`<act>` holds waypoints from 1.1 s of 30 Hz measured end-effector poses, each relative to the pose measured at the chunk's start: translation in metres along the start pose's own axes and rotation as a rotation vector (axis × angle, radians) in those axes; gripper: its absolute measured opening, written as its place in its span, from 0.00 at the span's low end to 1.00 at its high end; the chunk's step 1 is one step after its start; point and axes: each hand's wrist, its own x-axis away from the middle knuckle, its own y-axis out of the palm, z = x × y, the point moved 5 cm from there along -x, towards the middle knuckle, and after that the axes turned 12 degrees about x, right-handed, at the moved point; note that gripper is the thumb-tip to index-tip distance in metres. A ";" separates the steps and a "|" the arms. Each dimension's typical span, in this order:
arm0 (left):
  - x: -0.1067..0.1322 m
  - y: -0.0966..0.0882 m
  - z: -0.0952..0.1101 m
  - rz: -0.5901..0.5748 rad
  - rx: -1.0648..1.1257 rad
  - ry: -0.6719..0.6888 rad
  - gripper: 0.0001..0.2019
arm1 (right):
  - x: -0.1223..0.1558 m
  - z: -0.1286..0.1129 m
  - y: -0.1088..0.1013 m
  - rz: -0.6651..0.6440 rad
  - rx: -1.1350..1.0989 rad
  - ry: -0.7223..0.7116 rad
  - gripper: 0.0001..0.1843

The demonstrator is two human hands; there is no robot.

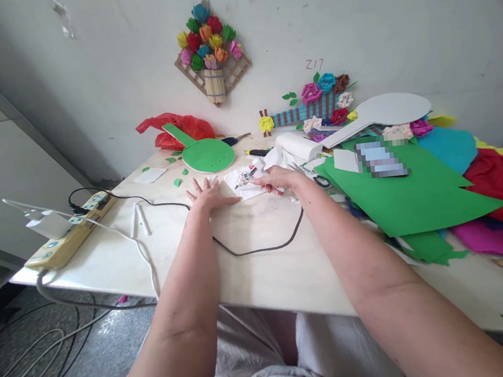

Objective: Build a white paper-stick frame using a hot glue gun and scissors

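Note:
My left hand [206, 194] lies flat with fingers spread on the table, its thumb along the near-left edge of a small white sheet [256, 193]. My right hand [280, 179] is closed around a white, colour-patterned hot glue gun [247, 177], its dark tip pointing left, low over the sheet. The fingers partly hide the gun's body. A black cord [258, 252] loops across the table toward my right hand. Behind my hands lies a green paddle-shaped piece [208, 156]. Two white sticks [144, 219] lie to the left.
A power strip [69, 231] with plugs sits at the left edge. Scissors [321, 181], a yellow-black cutter [257, 152] and a white roll [297, 146] lie near my right hand. Green sheets [397, 203], a phone [382, 159] and a white paddle shape [393, 109] cover the right side.

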 end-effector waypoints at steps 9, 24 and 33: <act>0.000 -0.001 0.000 0.008 0.001 -0.004 0.55 | 0.000 0.004 -0.001 -0.081 0.022 -0.048 0.22; -0.003 0.001 -0.001 0.003 -0.002 -0.007 0.55 | -0.011 0.007 0.008 0.025 0.010 -0.014 0.23; -0.003 0.002 -0.002 -0.001 -0.001 -0.007 0.54 | -0.007 0.006 0.003 -0.020 -0.027 -0.018 0.22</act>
